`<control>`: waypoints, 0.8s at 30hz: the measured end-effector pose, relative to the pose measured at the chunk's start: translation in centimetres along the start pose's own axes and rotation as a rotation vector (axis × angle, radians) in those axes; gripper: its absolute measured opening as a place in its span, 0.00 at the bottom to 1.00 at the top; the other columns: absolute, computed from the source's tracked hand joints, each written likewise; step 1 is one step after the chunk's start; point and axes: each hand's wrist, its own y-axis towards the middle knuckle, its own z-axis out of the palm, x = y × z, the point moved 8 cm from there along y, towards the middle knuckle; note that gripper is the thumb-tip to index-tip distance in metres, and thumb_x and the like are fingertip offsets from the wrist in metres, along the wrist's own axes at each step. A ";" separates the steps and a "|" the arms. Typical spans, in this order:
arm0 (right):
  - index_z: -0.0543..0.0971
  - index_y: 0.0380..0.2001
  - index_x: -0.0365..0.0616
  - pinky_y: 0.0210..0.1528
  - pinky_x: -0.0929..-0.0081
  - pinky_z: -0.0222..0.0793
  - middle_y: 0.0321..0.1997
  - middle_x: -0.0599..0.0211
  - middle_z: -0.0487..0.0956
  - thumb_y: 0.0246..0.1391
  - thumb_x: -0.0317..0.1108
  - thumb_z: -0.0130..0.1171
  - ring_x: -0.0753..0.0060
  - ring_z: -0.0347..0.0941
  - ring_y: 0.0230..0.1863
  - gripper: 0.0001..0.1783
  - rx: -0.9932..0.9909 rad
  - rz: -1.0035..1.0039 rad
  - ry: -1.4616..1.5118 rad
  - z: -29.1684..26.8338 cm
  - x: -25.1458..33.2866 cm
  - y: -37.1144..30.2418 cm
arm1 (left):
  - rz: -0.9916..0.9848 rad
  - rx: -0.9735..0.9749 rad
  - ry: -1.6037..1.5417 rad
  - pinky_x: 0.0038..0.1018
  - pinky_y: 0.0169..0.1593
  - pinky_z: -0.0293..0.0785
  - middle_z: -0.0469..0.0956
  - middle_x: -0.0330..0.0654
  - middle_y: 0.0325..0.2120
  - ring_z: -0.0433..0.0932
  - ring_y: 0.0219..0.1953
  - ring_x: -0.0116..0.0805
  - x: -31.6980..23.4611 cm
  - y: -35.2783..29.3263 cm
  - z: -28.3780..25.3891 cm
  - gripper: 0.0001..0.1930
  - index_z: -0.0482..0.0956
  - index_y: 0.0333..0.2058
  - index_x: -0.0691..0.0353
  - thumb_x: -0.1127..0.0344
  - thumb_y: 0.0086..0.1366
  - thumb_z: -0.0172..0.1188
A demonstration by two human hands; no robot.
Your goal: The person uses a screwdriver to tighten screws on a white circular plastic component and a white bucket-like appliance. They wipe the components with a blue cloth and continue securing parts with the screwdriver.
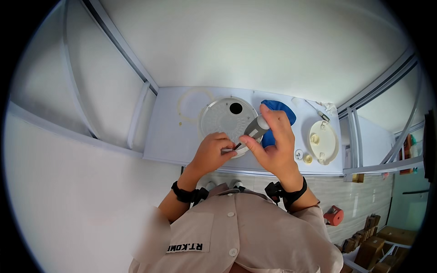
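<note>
— Where do we have the round perforated plate?

— On the shelf, ahead of our left hand. The ring gasket lies to its left.

— And to the right?

— Our right hand holds the screwdriver over the plate's near edge, the cloth behind it, the round lid part farther right.

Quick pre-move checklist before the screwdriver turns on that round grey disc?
1. Right hand grips the screwdriver by its handle: ok.
2. Tip seated in a screw head: cannot tell, left hand fingers cover that spot.
3. Left hand steadies the near rim of the grey disc: ok.
4. Disc lies flat on the white table: ok.
5. Blue cloth lies behind the right hand, close to the tool's handle: cannot tell whether it touches.
6. Cream round part and small loose pieces sit apart, to the right: ok.
</note>
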 end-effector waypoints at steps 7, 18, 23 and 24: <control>0.68 0.71 0.35 0.51 0.66 0.77 0.54 0.48 0.80 0.50 0.24 0.74 0.56 0.79 0.48 0.44 0.009 -0.080 0.065 -0.4 1.7 1.0 | 0.034 -0.016 0.046 0.39 0.38 0.76 0.81 0.42 0.31 0.80 0.34 0.45 0.0 -0.1 0.4 0.09 0.85 0.31 0.63 0.70 0.54 0.77; 0.66 0.73 0.38 0.48 0.65 0.78 0.55 0.48 0.80 0.50 0.28 0.77 0.50 0.80 0.50 0.47 0.050 -0.013 0.216 0.3 1.0 0.4 | 0.067 -0.041 0.064 0.36 0.36 0.77 0.81 0.41 0.29 0.79 0.33 0.43 -0.6 0.1 -0.1 0.09 0.84 0.30 0.65 0.71 0.54 0.76; 0.64 0.73 0.34 0.54 0.64 0.78 0.65 0.44 0.78 0.54 0.28 0.75 0.46 0.79 0.58 0.46 0.132 0.014 0.020 0.2 0.8 0.6 | -0.021 -0.025 -0.007 0.40 0.38 0.74 0.81 0.42 0.28 0.79 0.32 0.47 0.5 0.1 0.2 0.10 0.83 0.26 0.63 0.67 0.56 0.77; 0.64 0.73 0.34 0.55 0.64 0.78 0.65 0.43 0.78 0.55 0.28 0.74 0.45 0.79 0.59 0.46 0.125 0.045 0.051 0.2 0.5 0.3 | -0.015 -0.023 -0.004 0.40 0.37 0.74 0.81 0.42 0.28 0.79 0.32 0.47 0.3 0.2 0.2 0.10 0.83 0.26 0.63 0.67 0.55 0.77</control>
